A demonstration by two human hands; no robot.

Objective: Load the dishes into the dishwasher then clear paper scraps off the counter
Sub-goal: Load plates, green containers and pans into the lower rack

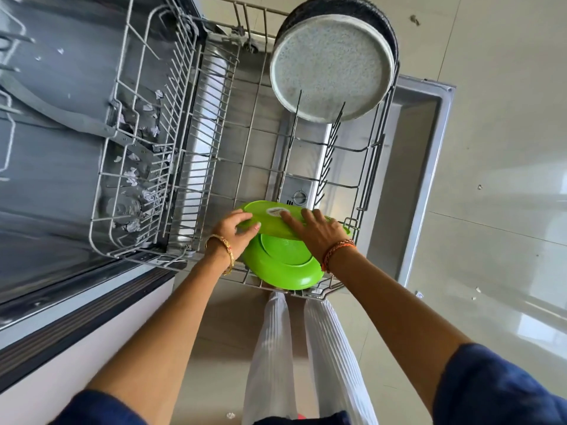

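Steadying a green plate [276,220] on edge, both hands work at six o'clock in the pulled-out lower rack [365,167]. The left hand [237,231] curls round its rim; the right hand [316,230] lies flat-fingered against its back, likely guiding it between tines beside a second green plate [285,265]. A speckled plate [331,69] already stands at twelve o'clock, probably leaving the middle free.
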